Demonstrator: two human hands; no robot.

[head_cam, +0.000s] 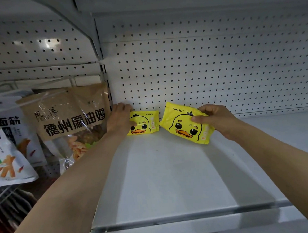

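Left hand (120,118) grasps the left end of the first yellow duck pack (144,123), thumb on its front and fingers curled over its top. This pack stands upright at the back of the white shelf (171,173), against the pegboard (200,68). Right hand (217,120) grips the second yellow duck pack (183,126), tilted, just beside the first. Contact with the shelf cannot be determined. A brown snack bag (70,114) hangs in the bay to the left.
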